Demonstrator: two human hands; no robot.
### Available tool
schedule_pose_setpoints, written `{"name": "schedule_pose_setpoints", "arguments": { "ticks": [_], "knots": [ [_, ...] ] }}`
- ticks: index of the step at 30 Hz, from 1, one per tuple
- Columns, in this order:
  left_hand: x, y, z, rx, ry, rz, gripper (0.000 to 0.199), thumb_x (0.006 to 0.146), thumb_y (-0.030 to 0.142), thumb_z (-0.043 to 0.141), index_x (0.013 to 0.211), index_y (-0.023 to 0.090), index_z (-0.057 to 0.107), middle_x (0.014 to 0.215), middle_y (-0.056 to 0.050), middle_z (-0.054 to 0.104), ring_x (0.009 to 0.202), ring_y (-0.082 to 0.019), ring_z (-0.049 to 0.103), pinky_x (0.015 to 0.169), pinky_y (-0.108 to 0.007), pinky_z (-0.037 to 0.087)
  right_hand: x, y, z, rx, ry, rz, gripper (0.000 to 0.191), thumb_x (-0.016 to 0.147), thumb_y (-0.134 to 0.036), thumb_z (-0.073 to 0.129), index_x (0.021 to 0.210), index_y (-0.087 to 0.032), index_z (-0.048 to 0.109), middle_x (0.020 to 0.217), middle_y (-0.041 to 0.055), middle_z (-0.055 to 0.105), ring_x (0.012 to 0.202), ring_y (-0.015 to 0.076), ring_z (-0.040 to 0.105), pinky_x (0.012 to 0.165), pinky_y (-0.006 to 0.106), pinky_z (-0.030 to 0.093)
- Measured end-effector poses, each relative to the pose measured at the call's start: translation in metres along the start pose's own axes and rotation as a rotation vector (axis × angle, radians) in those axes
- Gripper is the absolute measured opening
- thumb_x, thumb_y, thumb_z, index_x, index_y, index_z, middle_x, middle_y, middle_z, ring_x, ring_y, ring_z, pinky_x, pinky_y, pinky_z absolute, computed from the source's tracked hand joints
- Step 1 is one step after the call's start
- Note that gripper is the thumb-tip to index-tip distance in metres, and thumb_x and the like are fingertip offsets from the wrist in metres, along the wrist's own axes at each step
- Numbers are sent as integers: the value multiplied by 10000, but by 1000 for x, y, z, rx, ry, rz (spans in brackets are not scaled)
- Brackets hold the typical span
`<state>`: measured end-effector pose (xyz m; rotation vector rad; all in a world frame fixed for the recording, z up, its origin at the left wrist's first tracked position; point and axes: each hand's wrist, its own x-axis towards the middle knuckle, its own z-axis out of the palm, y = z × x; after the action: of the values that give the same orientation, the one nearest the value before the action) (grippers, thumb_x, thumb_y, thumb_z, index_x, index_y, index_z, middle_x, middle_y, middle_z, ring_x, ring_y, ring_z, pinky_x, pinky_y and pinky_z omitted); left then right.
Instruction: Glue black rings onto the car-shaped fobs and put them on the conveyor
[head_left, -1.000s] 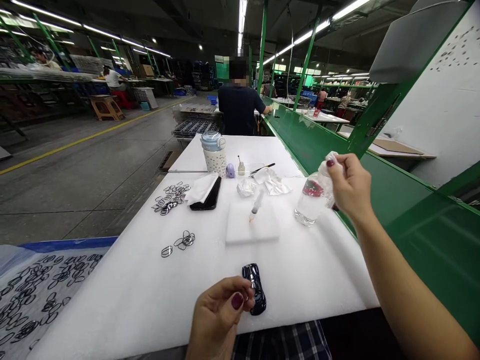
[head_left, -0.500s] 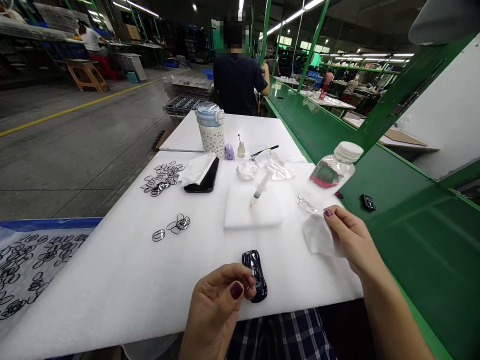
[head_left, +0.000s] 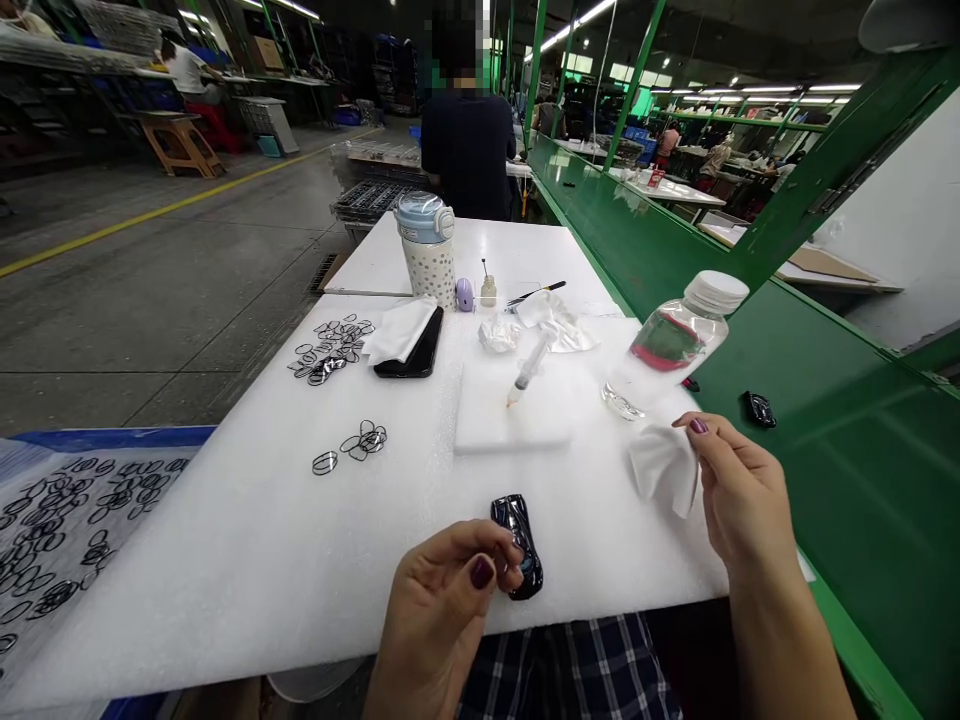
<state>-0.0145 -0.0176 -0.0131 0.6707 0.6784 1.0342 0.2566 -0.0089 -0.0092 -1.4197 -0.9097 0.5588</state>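
Left hand: at lower center (head_left: 439, 622), fingers curled, tips against the black piece; a firm grip cannot be confirmed.
Right hand: at lower right (head_left: 742, 497), thumb and fingers closed on a white wipe (head_left: 664, 467), which hangs beside the palm.
Black piece: a glossy molded item (head_left: 521, 547) lying on the white foam sheet (head_left: 225, 600), touching the left fingertips.
Work in hand: both hands are busy at the table's near edge, one at the piece, one with the wipe.
Bottle: clear plastic, capped (head_left: 671, 345), lying tilted at the sheet's right edge, with liquid inside and a red-and-green label showing through.
Tumbler: lidded, dotted (head_left: 425, 252), upper center; contents hidden.
Syringe: (head_left: 531, 368) resting on a foam block (head_left: 514, 412), its tip pointing toward the near left.
Small vial: (head_left: 488, 291) upright beside a brush (head_left: 536, 293), far end of the table.
Rings: black loops in a pile (head_left: 330, 350), a smaller cluster (head_left: 361, 441), and more on a blue-edged sheet (head_left: 67, 530), lower left.
Beyond: a co-worker (head_left: 466, 135) stands at the far end, back turned.
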Motion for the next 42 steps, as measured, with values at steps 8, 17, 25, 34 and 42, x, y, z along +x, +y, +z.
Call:
{"name": "schedule_pose_setpoints", "arguments": {
  "ticks": [8, 17, 25, 34, 42],
  "knots": [
    [-2, 1, 0, 1, -11, 13, 160, 779, 343, 772, 846, 198, 771, 807, -44, 690, 737, -112, 620, 736, -165, 537, -9, -1, 12, -42, -39, 103, 371, 826, -503, 659, 683, -182, 541, 601, -18, 413, 527, 108, 311, 465, 249, 230],
    [-1, 1, 4, -65, 6, 8, 140, 797, 316, 760, 868, 196, 772, 826, -40, 705, 751, -108, 636, 744, -163, 546, -7, -15, 14, 102, 273, -72, 220, 877, -388, 592, 833, -178, 643, 987, 66, 644, 843, 169, 584, 711, 290, 459],
    [0, 1, 7, -221, -4, 19, 156, 795, 302, 766, 846, 154, 763, 776, -35, 693, 709, -91, 633, 706, -152, 538, -65, -54, 40, 83, -301, -73, 294, 895, -359, 603, 679, -198, 483, 515, -36, 432, 432, 99, 373, 407, 232, 316],
    [-2, 1, 7, -290, -12, 13, 134, 759, 272, 801, 849, 178, 770, 791, -19, 745, 716, -84, 679, 713, -129, 546, -79, -63, 79, -198, -393, -748, 89, 854, -135, 652, 917, -180, 607, 672, -4, 613, 555, 102, 573, 505, 196, 474],
    [-4, 0, 11, -291, 72, 38, 154, 671, 231, 864, 786, 177, 777, 698, -5, 741, 663, -77, 675, 667, -107, 544, -84, -68, 80, -392, -471, -978, 130, 882, -111, 546, 913, -137, 670, 777, 69, 625, 575, 112, 562, 488, 229, 475]
  ]
}}
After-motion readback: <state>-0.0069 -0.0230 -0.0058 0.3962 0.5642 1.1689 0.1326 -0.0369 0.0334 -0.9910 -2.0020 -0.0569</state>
